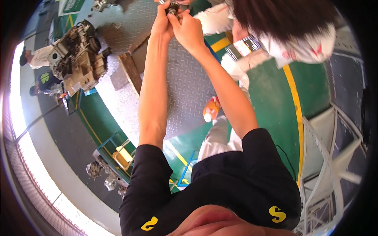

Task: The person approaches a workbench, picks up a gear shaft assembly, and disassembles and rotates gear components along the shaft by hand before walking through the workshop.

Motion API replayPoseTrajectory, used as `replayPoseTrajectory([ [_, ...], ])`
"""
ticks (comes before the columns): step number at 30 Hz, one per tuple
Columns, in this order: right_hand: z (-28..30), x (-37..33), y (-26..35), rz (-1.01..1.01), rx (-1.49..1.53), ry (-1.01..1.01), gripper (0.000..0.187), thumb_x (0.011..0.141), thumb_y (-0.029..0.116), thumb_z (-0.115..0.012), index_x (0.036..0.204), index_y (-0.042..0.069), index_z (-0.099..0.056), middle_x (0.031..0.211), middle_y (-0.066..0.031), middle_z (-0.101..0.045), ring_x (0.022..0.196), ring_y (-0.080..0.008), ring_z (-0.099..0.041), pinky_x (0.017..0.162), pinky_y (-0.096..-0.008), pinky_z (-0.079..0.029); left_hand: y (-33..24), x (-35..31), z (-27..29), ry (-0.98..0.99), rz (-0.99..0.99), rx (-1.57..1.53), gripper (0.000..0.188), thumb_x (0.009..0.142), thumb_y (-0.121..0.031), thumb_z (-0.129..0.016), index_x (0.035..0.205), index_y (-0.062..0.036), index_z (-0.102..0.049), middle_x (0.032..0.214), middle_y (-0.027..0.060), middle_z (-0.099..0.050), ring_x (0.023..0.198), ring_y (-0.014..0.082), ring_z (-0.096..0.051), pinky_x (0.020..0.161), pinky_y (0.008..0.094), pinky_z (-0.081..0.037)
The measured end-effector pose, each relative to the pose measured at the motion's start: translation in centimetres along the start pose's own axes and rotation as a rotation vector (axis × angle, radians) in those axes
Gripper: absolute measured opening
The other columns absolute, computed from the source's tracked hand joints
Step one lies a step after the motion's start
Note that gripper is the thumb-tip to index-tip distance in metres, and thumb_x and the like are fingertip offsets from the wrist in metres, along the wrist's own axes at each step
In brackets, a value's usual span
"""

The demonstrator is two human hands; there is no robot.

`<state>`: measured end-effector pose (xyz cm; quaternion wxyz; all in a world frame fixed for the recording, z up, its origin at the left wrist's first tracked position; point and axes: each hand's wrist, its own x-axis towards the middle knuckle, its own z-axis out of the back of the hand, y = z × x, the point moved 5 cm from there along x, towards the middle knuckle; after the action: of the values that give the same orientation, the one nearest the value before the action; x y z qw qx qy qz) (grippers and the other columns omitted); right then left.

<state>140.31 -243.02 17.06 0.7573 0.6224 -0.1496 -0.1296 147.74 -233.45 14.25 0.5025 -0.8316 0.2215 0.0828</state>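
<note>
Both my arms stretch far forward over a grey diamond-plate metal table (187,88). A small dark metal part (172,8) with a shiny rod-like end sits between my hands at the upper edge of the view. My left hand (161,26) is closed around its near left side. My right hand (187,32) grips it from the right, fingers bent and touching the left hand. What kind of part it is, I cannot make out. Another person's hand (184,2) shows just beyond it, partly cut off by the frame.
A greasy engine block (80,57) stands on the left, by a wooden block (129,70). An orange drink bottle (212,109) is beside my right forearm. A person in white (303,47) leans in close on the right. White metal railings (325,157) stand farther right.
</note>
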Motion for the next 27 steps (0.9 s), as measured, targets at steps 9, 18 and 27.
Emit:
replayPoseTrajectory([
  [9, 7.6, -21.9, 3.9, -0.112, -0.19, 0.154, 0.032, 0.087, 0.028, -0.064, 0.084, -0.003, -0.061, 0.068, -0.0189, -0.065, 0.064, -0.0371, -0.065, 0.059, -0.0442, -0.049, 8.2, -20.9, 1.4, -0.215, 0.125, -0.303, 0.037, 0.091, -0.037, -0.054, 0.091, -0.0002, -0.051, 0.086, 0.0128, -0.057, 0.092, 0.0301, -0.061, 0.087, 0.0417, -0.049],
  [18, 7.7, -27.9, 7.2, 0.065, -0.178, 0.048, 0.03, 0.087, 0.023, -0.067, 0.102, -0.003, -0.062, 0.068, -0.0145, -0.065, 0.06, -0.0253, -0.066, 0.057, -0.0338, -0.05, 8.1, -30.5, -0.8, -0.095, 0.132, -0.376, 0.033, 0.091, -0.033, -0.057, 0.092, -0.0007, -0.051, 0.097, 0.0162, -0.06, 0.096, 0.0265, -0.059, 0.079, 0.0428, -0.053],
  [27, 9.1, -25.0, 6.7, 0.085, -0.052, 0.058, 0.032, 0.084, 0.016, -0.07, 0.11, -0.001, -0.061, 0.075, -0.0115, -0.067, 0.062, -0.0194, -0.064, 0.058, -0.0295, -0.05, 6.5, -29.3, -4.3, -0.177, 0.033, -0.128, 0.037, 0.093, -0.04, -0.05, 0.09, -0.0035, -0.056, 0.102, 0.0168, -0.064, 0.077, 0.0238, -0.059, 0.071, 0.0374, -0.049],
])
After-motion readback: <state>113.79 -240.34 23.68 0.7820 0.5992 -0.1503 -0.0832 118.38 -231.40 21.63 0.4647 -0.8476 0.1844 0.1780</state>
